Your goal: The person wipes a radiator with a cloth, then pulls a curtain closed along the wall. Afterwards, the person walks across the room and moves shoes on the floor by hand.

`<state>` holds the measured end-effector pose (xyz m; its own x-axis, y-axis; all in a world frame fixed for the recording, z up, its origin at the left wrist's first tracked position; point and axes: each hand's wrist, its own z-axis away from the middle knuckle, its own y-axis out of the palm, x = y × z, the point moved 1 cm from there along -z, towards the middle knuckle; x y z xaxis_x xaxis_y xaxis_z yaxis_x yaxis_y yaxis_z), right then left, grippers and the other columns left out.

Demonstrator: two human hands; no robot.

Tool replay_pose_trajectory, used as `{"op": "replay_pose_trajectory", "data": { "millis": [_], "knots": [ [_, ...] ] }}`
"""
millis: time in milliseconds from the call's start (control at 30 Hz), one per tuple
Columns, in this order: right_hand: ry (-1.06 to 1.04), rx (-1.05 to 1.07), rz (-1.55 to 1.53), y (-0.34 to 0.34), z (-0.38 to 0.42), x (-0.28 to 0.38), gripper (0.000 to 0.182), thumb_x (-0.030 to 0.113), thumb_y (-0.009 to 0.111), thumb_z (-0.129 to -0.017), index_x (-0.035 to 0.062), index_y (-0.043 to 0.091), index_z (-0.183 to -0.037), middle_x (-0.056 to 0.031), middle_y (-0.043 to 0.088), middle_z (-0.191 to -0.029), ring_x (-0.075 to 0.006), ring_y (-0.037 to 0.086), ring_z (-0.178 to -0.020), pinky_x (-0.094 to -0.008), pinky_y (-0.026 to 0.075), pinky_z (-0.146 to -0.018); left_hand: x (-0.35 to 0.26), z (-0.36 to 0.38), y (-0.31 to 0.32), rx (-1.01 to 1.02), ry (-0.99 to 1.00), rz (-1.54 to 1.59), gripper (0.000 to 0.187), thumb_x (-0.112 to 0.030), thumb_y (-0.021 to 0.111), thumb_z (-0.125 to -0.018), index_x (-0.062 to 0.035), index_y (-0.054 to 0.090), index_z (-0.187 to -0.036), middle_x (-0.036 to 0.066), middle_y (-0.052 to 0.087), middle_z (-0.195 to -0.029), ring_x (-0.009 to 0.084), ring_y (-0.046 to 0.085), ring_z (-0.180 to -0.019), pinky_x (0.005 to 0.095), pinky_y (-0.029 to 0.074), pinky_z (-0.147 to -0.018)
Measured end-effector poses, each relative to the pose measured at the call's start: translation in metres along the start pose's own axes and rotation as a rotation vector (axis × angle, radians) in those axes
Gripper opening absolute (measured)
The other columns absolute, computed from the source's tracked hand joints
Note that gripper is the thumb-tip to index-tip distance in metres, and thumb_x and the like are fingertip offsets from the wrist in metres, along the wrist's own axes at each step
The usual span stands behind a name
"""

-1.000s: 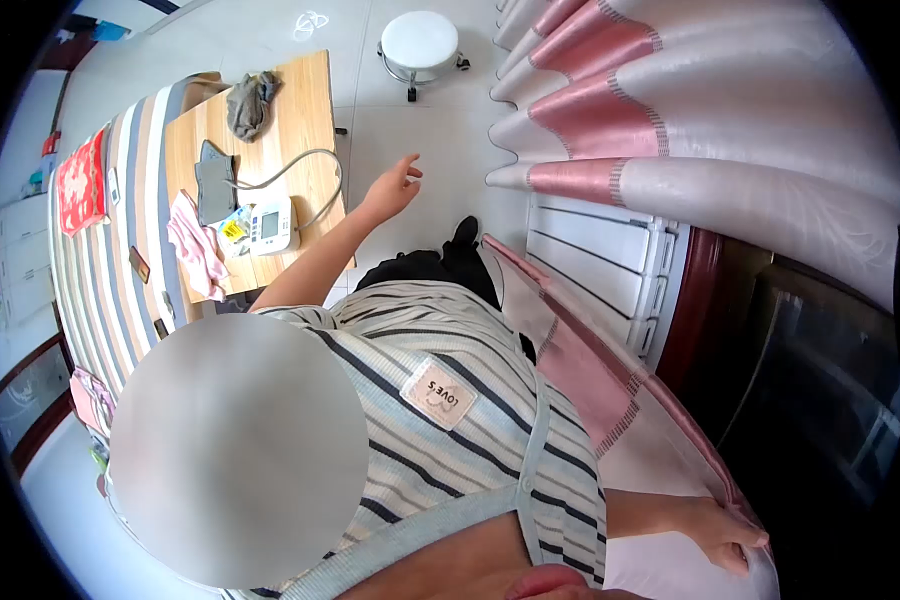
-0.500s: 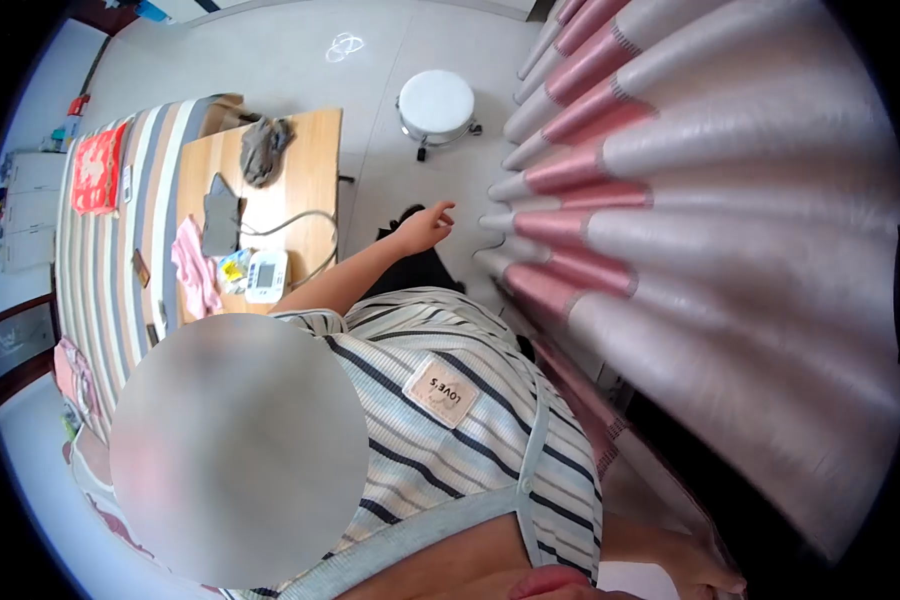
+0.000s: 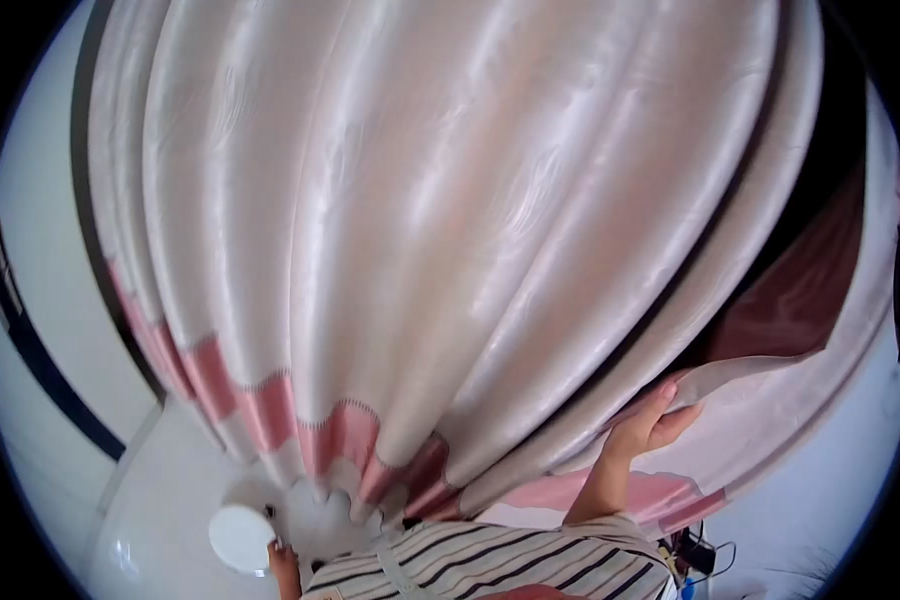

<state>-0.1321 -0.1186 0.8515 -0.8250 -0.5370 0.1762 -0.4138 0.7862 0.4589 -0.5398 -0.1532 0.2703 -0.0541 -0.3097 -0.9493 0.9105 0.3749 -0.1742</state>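
Observation:
A tall, pale satin curtain [image 3: 400, 220] with a pink band along its hem hangs in folds across most of the view. At the right, my right hand [image 3: 655, 425] is raised and closed on the curtain's edge, the cloth pinched between thumb and fingers. Beyond that edge shows a dark gap with a brown-red surface [image 3: 800, 270]. Low on the left, my left hand [image 3: 283, 557] hangs by my side with fingers apart and nothing in them. It is nearest to a round white stool [image 3: 238, 538], overlapping its edge in this view.
Pale floor [image 3: 160, 490] runs below the curtain on the left, up to a white panel with a dark edge. At the lower right, beside a pale blue wall [image 3: 800, 510], is a cluster of dark cables [image 3: 695, 550].
My view has swung away from the wooden table and bed toward the curtain. My right hand has come up with the curtain edge, while my left hand has lowered to my side.

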Motion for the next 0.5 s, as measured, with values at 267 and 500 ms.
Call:
{"op": "replay_pose_trajectory", "data": {
  "millis": [267,500],
  "knots": [
    [0.096,0.036,0.034,0.062,0.002,0.050,0.033,0.009,0.051,-0.090,-0.0065,0.044,-0.118,-0.0102,0.057,-0.100,-0.0172,0.053,-0.086,-0.0274,0.044,-0.078,-0.057,-0.068,0.003,0.245,0.120,0.016,0.049,-0.004,0.053,-0.078,-0.0011,0.038,-0.125,0.009,0.062,-0.080,0.0156,0.060,-0.059,0.0269,0.047,-0.047],
    [-0.211,0.679,-0.135,0.241,0.022,0.108,0.039,0.012,0.052,-0.088,-0.0070,0.047,-0.122,-0.0269,0.056,-0.113,-0.0345,0.058,-0.102,-0.0386,0.044,-0.088,-0.043,-0.091,0.023,0.230,0.351,0.040,0.047,-0.002,0.051,-0.078,-0.0011,0.037,-0.123,0.012,0.062,-0.079,0.0176,0.059,-0.057,0.0299,0.048,-0.046]
  ]
}}
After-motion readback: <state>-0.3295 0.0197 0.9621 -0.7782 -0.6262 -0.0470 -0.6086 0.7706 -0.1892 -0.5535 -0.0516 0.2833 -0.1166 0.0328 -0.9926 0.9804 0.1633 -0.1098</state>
